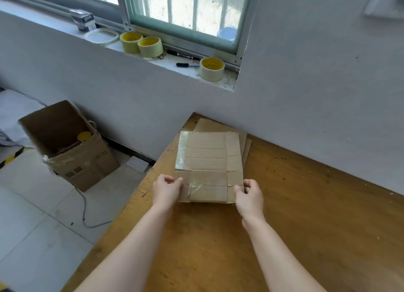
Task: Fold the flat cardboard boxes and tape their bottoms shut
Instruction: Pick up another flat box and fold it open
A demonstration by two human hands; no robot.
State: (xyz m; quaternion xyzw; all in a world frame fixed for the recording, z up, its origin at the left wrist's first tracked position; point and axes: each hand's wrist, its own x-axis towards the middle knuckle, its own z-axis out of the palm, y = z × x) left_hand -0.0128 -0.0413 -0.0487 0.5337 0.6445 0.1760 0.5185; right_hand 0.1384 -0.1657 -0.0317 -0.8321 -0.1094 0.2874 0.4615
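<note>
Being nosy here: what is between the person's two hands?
A flat cardboard box, patched with clear tape; the left hand and right hand grip its near corners, in the head view.

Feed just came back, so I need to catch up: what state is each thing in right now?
Top cardboard box: flat, not yet folded, old tape on it.
Left hand: grips the box's near left edge.
Right hand: grips its near right corner.
Cardboard stack: flat on the table, under the top box.
Tape rolls: standing on the windowsill, untouched.
Floor box: upright, top open.
</note>
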